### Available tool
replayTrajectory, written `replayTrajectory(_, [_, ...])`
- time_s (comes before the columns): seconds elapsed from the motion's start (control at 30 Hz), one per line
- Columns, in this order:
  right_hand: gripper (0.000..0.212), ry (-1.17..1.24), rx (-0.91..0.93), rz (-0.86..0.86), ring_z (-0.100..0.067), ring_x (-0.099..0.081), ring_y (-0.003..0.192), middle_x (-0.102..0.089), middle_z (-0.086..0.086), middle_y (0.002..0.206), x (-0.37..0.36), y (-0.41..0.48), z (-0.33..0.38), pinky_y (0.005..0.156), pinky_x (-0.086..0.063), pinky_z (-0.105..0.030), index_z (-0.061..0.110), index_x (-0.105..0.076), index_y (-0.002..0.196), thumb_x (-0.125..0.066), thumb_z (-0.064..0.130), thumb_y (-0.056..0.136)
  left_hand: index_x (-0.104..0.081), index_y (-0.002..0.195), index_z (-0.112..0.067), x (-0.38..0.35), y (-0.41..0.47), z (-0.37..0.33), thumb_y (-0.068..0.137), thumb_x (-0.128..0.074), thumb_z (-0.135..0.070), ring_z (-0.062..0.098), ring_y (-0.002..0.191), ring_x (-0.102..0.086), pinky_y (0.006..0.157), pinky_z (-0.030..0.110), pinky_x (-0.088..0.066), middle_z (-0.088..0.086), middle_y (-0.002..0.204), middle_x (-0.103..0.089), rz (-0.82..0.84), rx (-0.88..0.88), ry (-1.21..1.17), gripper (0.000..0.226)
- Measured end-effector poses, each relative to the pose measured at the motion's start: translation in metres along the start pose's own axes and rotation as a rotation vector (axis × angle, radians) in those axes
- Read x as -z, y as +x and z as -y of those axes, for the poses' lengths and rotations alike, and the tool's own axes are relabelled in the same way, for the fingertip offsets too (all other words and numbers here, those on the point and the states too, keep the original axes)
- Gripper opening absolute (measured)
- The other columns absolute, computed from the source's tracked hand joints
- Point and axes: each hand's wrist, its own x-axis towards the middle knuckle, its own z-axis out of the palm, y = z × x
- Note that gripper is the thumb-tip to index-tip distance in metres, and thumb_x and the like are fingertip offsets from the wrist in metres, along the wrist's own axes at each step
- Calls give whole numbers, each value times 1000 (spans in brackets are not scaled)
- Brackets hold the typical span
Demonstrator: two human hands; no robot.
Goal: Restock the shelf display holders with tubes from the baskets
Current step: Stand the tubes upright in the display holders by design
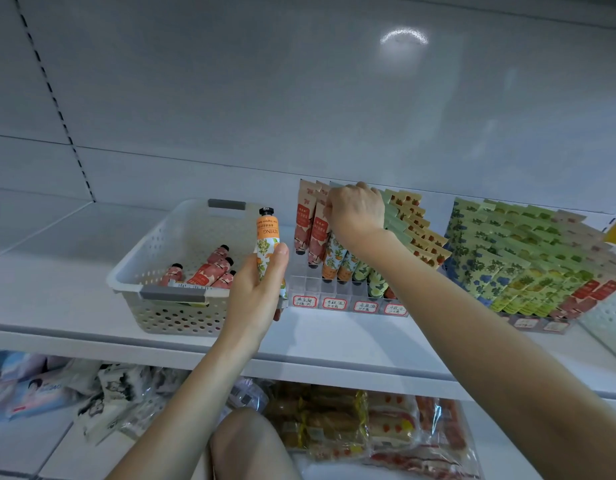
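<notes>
The left hand (256, 292) is clamped around an orange-and-white floral tube with a black cap (268, 244), held upright, cap up, between the white perforated plastic basket with grey handles (161, 271) and the clear acrylic display holder with red-bordered labels (348, 299). The right hand (357, 211) reaches into that holder, its fingers curled against the tops of the standing tubes; whether it grips one cannot be told. Several pink-and-red tubes with black caps (213, 268) lie in the basket. A second, fuller holder of green, blue and red tubes (528, 258) stands to the right. All rest on a white shelf (74, 299); wrapped packets (351, 424) lie on the shelf below.
</notes>
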Motion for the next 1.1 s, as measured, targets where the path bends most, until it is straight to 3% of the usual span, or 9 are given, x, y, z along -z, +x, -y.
replayTrajectory(0.27, [19, -31, -17, 28, -27, -52, 100, -65, -7, 95, 1, 3, 4, 76, -30, -31, 14, -53, 85, -40, 4, 93, -47, 78, -20, 0, 0, 0, 92, -48, -40, 12, 52, -43, 49, 29, -36, 0, 59, -43, 3, 3, -7, 24])
replayTrajectory(0.43, [23, 36, -18, 16, -27, -53, 100, -66, -7, 97, 1, 2, -2, 83, -36, -32, 13, -63, 101, -42, 8, 93, -48, 80, -20, 1, 0, -1, 94, -44, -41, 14, 57, -45, 51, 27, -38, 3, 66, -45, 4, 22, 2, 25])
replayTrajectory(0.73, [27, 97, 47, -7, -27, -54, 97, -66, -9, 94, 2, -3, -9, 73, -30, -27, 9, -64, 97, -44, 28, 96, -48, 84, -19, 0, -1, -9, 97, -42, -27, 14, 56, -48, 38, 18, -41, 4, 69, -47, -5, 89, -50, 17])
replayTrajectory(1.0, [34, 104, 47, -37, -29, -54, 97, -65, -10, 91, 3, 2, -13, 70, -33, -29, 9, -64, 96, -42, 34, 97, -48, 86, -18, 2, 1, -9, 97, -42, -19, 17, 60, -56, 43, 22, -49, 14, 78, -51, 43, 112, -46, 12])
replayTrajectory(1.1, [32, 279, 62, -94, -31, -58, 86, -63, -11, 80, 6, 1, -13, 64, -40, -33, 4, -64, 88, -45, 28, 96, -47, 87, -17, 3, 0, -9, 93, -45, -8, 19, 65, -60, 51, 29, -56, 12, 82, -52, 75, 92, 12, 11])
